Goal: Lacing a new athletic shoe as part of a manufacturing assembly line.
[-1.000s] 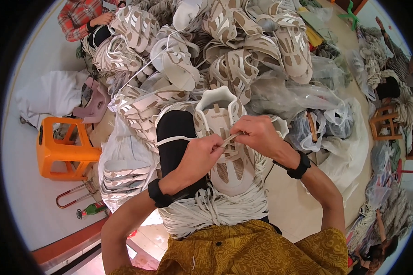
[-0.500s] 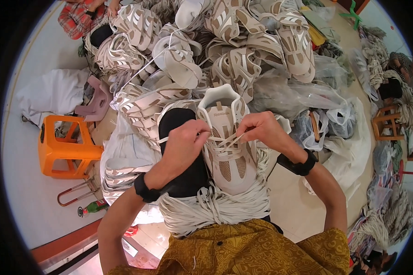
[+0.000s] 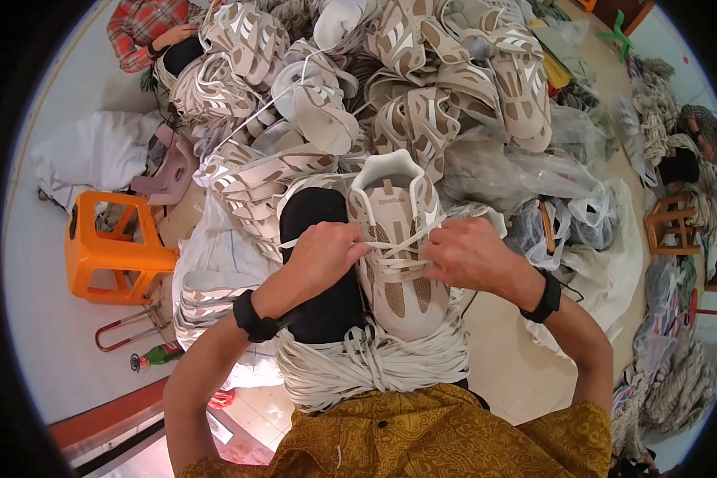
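Two hands at frame centre: your left hand (image 3: pixel 331 248) & right hand (image 3: pixel 472 253), fingers pinching a white lace (image 3: pixel 397 248) across the beige shoe (image 3: pixel 396 239), lace bundle (image 3: pixel 374 362) below

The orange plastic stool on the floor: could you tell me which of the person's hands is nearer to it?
Left. The left hand is at the shoe's laces on the side facing the orange stool; the right hand is across the shoe, farther away.
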A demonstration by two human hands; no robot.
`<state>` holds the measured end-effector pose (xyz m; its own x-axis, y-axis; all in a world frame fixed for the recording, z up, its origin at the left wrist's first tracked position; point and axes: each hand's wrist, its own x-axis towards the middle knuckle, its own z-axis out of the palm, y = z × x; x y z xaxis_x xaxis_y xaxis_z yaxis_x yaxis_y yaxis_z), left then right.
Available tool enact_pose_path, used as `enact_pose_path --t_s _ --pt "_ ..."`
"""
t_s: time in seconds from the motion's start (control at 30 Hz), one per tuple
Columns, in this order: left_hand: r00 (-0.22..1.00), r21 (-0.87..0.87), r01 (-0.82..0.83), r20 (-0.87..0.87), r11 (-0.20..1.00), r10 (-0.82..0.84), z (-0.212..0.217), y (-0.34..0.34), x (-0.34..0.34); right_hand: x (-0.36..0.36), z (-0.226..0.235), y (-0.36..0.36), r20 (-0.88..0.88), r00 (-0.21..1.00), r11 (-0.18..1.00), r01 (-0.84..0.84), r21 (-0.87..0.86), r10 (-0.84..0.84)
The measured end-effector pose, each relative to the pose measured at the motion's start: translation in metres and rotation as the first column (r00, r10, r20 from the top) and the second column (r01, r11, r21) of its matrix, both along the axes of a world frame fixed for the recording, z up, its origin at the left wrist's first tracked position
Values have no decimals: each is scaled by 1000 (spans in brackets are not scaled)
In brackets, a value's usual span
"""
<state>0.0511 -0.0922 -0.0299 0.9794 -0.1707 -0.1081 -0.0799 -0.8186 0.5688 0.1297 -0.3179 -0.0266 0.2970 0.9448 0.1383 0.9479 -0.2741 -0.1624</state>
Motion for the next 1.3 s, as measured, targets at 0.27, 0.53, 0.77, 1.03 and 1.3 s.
enact_pose_path --t_s 0.27,0.53,0.77,1.03,1.3 --pt "996 7 -8 86 1000 7 6 8 -4 1 0 0 -316 949 996 38 82 -10" --pt "990 -101 -136 -33 985 134 30 75 -35 -8 -19 14 -896 445 928 330 173 9" --pt "900 19 -424 -104 906 423 2 110 -47 -8 -49 -5 -978 207 826 544 145 35" --pt "971 231 -130 226 964 77 9 65 -24 -3 -19 2 -647 762 854 318 412 28" --pt "967 161 -140 236 977 100 18 51 -22 -18 -24 19 -320 947 934 84 347 34"
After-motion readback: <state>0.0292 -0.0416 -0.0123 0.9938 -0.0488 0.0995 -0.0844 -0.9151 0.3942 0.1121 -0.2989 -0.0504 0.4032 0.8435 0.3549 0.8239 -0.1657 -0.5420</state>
